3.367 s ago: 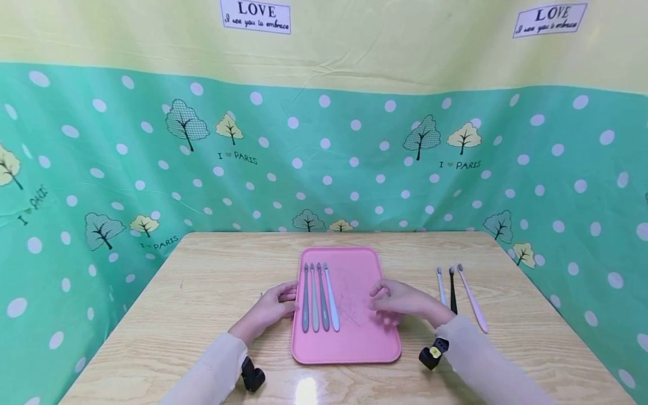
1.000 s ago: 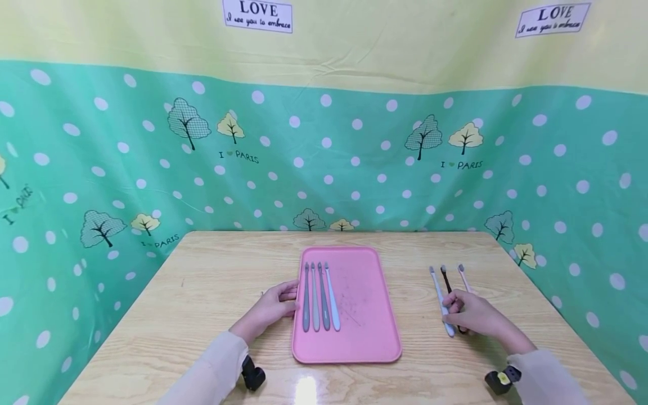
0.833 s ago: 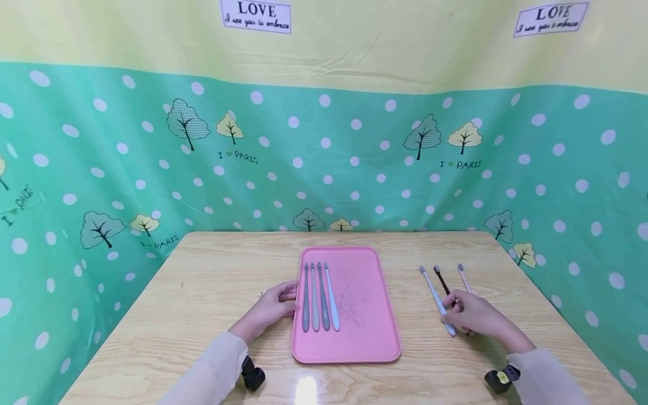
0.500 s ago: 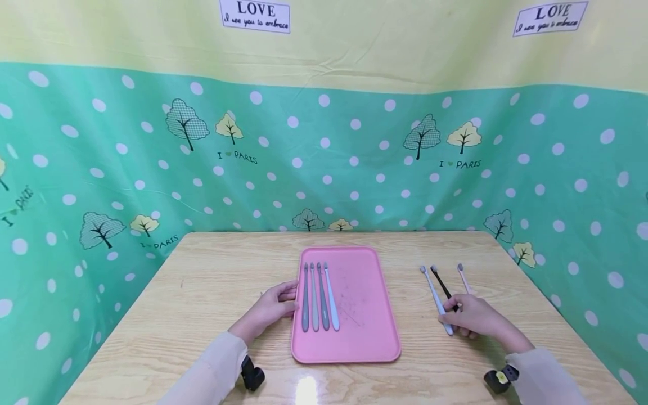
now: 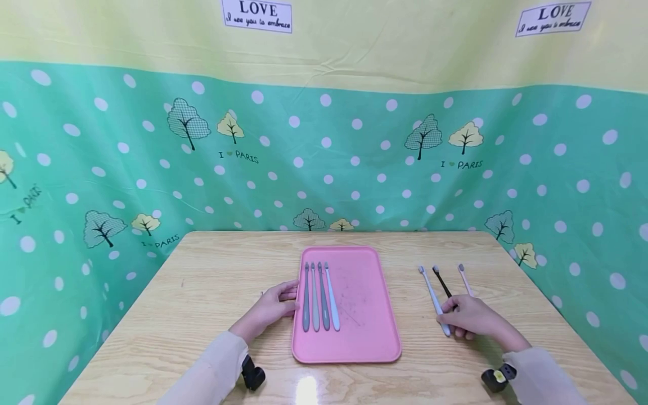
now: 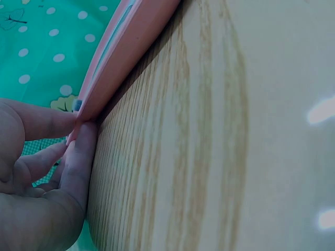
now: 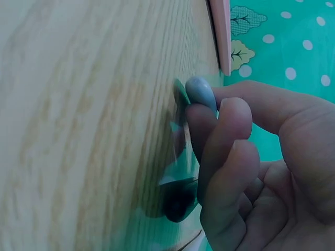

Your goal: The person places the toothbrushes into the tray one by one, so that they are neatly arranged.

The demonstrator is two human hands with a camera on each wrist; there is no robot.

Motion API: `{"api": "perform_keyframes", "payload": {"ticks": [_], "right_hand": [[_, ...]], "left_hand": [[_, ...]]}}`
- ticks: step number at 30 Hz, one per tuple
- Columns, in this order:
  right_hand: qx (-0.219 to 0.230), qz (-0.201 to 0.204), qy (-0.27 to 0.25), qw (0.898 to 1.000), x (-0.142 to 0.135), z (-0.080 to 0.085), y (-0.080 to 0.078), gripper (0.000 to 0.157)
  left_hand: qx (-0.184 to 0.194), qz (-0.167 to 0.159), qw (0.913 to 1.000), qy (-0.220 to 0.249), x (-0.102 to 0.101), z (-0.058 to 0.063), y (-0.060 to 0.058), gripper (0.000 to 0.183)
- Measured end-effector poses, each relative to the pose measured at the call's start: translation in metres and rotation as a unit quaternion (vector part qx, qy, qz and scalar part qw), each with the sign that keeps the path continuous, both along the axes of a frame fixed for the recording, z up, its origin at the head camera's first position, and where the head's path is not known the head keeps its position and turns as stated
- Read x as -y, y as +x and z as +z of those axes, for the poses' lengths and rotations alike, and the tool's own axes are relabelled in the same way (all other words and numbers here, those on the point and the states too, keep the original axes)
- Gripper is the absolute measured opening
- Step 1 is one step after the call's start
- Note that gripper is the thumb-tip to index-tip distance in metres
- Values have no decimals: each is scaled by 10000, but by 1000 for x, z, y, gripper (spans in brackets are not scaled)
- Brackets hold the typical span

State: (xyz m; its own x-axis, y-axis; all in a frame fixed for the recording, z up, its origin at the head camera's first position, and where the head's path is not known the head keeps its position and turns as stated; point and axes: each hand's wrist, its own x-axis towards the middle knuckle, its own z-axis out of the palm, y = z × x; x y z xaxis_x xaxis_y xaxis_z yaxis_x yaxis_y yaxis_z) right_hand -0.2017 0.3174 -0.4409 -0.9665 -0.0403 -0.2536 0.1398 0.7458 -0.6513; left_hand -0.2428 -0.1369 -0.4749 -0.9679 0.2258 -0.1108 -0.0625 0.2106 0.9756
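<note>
A pink tray point(image 5: 365, 320) lies mid-table with several toothbrushes point(image 5: 319, 298), grey and pale blue, side by side along its left part. My left hand point(image 5: 286, 301) rests on the table, fingers point(image 6: 78, 167) touching the tray's left rim point(image 6: 125, 47). To the right of the tray lie a pale blue toothbrush point(image 5: 432, 292), a black toothbrush point(image 5: 442, 283) and a pink toothbrush point(image 5: 464, 279). My right hand point(image 5: 448, 322) pinches the handle end of the pale blue toothbrush point(image 7: 200, 93) between thumb and fingers. The black handle end point(image 7: 178, 201) lies under that hand.
The wooden table point(image 5: 212, 292) is walled on three sides by a green dotted cloth point(image 5: 354, 163). A black wrist camera sits on each sleeve, left point(image 5: 252, 374) and right point(image 5: 498, 378). Bare wood shows left of the tray and near the front edge.
My right hand left the tray, went right and took hold of the pale blue toothbrush. Its head and the black one's head have swung a little left. The left hand stayed put.
</note>
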Motion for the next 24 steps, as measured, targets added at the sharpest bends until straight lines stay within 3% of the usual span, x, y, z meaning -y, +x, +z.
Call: {"api": "perform_keyframes", "payload": {"ticks": [14, 24], "right_hand": [[52, 750, -826, 9937, 8, 4, -4, 41], [160, 754, -1175, 9901, 29, 5, -12, 48]], "left_hand": [[27, -10, 10000, 33, 0, 1, 0, 63], [18, -50, 9999, 93, 0, 0, -1, 63]]}}
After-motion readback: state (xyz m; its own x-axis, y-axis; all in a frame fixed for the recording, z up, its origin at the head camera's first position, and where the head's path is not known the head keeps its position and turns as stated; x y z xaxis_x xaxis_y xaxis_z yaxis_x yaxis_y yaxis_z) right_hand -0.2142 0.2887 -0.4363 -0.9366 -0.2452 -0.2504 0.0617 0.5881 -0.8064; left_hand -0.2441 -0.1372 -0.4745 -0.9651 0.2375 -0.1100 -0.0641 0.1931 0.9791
